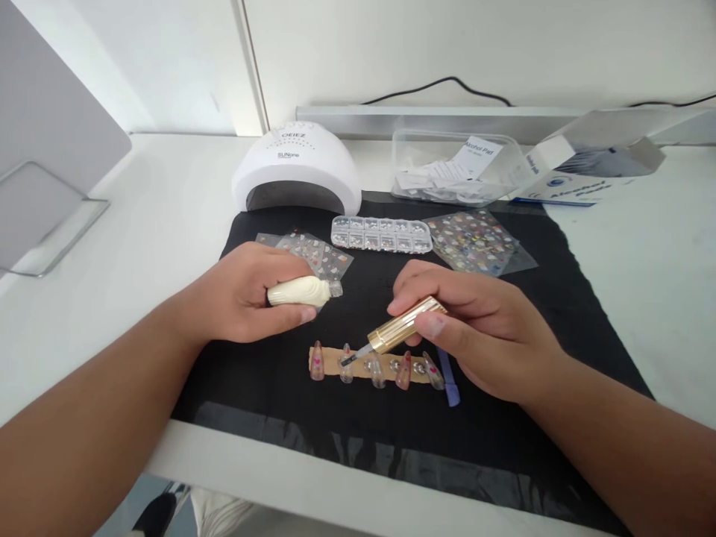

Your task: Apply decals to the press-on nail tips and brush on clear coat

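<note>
While the left hand (246, 294) grips one cream bottle (302, 291) lying sideways, the right hand (475, 328) pinches one gold-handled brush (400, 333), its tip touching the second of five false nails (347, 364) on one tan strip (330, 360). The strip lies mid-mat (268, 388), near the table's front edge, with open black cloth left and right; two sticker sheets (475, 240) and one bead tray (381, 233) lie behind.

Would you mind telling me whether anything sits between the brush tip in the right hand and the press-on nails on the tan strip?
Nothing visible does. The right hand holds the gold-handled brush with its tip right at the second nail from the left on the nail strip. The left hand holds the cream bottle off to the side, above the strip.
</note>
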### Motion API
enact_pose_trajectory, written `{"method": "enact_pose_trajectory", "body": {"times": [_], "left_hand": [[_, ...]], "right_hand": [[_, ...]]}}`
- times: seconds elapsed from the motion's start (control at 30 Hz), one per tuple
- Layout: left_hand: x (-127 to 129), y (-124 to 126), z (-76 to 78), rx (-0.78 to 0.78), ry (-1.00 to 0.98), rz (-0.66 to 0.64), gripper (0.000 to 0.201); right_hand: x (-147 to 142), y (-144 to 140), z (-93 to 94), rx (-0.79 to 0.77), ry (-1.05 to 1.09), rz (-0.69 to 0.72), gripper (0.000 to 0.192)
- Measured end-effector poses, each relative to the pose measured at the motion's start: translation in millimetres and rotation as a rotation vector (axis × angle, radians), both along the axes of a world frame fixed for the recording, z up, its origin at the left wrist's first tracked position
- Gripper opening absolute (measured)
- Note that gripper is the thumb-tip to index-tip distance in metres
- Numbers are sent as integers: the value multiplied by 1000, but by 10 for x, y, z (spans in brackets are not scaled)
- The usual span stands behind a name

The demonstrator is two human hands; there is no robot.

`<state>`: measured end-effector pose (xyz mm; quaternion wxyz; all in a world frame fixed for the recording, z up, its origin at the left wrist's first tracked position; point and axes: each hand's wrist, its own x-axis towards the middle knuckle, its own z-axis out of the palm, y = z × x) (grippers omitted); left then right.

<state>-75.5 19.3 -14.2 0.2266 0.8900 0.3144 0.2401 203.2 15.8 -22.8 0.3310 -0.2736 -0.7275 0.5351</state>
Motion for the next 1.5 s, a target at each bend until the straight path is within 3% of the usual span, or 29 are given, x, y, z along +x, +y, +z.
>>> {"method": "enact_pose_trajectory", "body": {"times": [0.1, 0.2, 0.33, 0.43, 0.67, 0.87, 1.07, 1.3, 1.5], "left_hand": [[-1, 4, -1, -7, 1, 3, 20], [-1, 4, 1, -14, -6, 9, 21], [-2, 4, 7, -9, -12, 6, 23], [0, 1, 7, 1, -7, 4, 22], [-6, -5, -2, -14, 0, 17, 19], [-6, -4, 1, -12, 4, 15, 20], [3, -12, 4, -2, 12, 17, 19], [1, -18, 13, 4, 14, 7, 19], [1, -16, 21, 13, 26, 13, 17]], "right_hand": [[0, 19, -11, 90, -46, -91, 25], [2, 25, -17, 81, -62, -161, 27], [-2, 5, 0, 33, -18, -125, 29], [-9, 0, 13, 108, -41, -112, 26], [5, 26, -29, 88, -71, -213, 24], [-25, -12, 2, 29, -28, -106, 24], [-25, -3, 1, 62, -85, -241, 20], [-37, -6, -1, -9, -41, -122, 22], [-35, 39, -15, 17, -65, -212, 22]]}}
